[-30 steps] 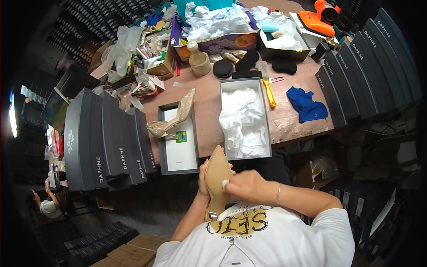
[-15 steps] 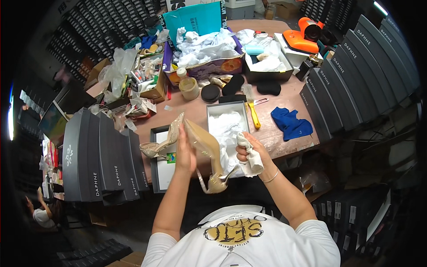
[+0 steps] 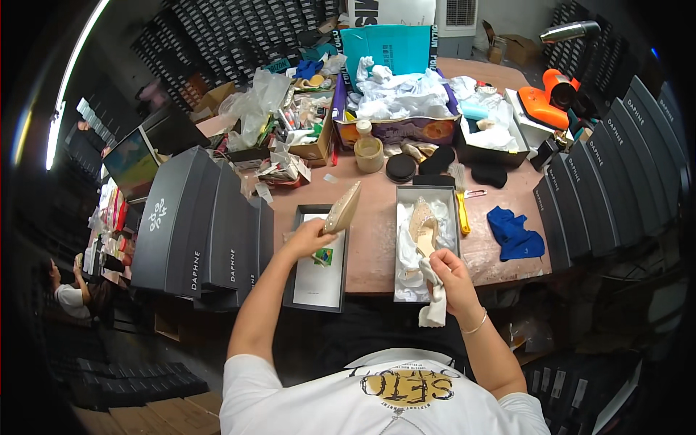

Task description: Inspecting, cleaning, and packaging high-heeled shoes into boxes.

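My left hand (image 3: pixel 308 241) is closed round a beige, glittery high-heeled shoe (image 3: pixel 342 208), its pointed toe tilted up and away from me. Beneath it lies a shallow dark tray or lid (image 3: pixel 314 298) with a white inside and a small green and yellow card (image 3: pixel 323 257). The matching shoe (image 3: pixel 423 221) rests toe-away on white tissue paper in an open grey shoebox (image 3: pixel 400 279). At the near end of that box my right hand (image 3: pixel 453 281) pinches a crumpled white cloth (image 3: pixel 433 310), close to the shoe's heel end. Whether its fingers also touch the shoe is unclear.
Dark shoeboxes stand in rows at left (image 3: pixel 177 225) and right (image 3: pixel 580 196). Behind are a glue jar (image 3: pixel 369 151), a yellow-handled brush (image 3: pixel 462 210), black round pads and a purple carton (image 3: pixel 399 129) of tissue. A blue cloth (image 3: pixel 515 233) lies at right.
One shoe has gone from beside my left hand into the shoebox. My left hand now grips the other shoe over the tray. The right hand, still with the cloth, has come to the box's near end.
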Action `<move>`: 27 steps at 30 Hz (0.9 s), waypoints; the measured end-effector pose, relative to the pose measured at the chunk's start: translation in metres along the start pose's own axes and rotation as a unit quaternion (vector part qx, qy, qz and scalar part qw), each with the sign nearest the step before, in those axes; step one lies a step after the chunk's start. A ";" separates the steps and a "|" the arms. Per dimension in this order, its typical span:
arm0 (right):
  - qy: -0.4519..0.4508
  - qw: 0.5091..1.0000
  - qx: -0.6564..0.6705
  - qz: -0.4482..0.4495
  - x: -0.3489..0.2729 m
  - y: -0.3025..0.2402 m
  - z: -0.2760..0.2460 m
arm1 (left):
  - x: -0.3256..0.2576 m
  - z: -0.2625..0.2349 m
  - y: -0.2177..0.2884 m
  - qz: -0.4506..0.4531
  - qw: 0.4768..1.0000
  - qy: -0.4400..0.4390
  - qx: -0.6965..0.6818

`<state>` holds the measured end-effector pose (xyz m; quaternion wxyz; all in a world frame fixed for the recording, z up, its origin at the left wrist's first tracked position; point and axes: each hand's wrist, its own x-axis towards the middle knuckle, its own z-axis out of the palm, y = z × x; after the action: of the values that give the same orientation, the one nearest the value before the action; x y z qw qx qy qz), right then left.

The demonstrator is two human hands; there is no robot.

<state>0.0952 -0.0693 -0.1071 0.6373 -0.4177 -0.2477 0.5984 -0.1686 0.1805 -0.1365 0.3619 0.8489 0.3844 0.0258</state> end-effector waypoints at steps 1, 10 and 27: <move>0.018 0.997 -0.057 -0.038 0.000 0.004 -0.002 | -0.015 -0.001 0.022 -0.023 0.992 -0.033 -0.123; 0.009 0.950 -0.279 -0.138 -0.014 0.030 0.030 | -0.143 0.125 0.089 -0.008 0.681 -0.341 -0.648; -0.136 0.701 -0.606 -0.350 -0.047 0.033 0.052 | -0.140 0.139 0.129 -0.078 0.783 -0.203 -0.583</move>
<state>0.0271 -0.1044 -0.0980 0.3696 -0.5113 -0.7690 0.1030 -0.1408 -0.0533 -0.1248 0.8579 0.4292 0.2792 0.0437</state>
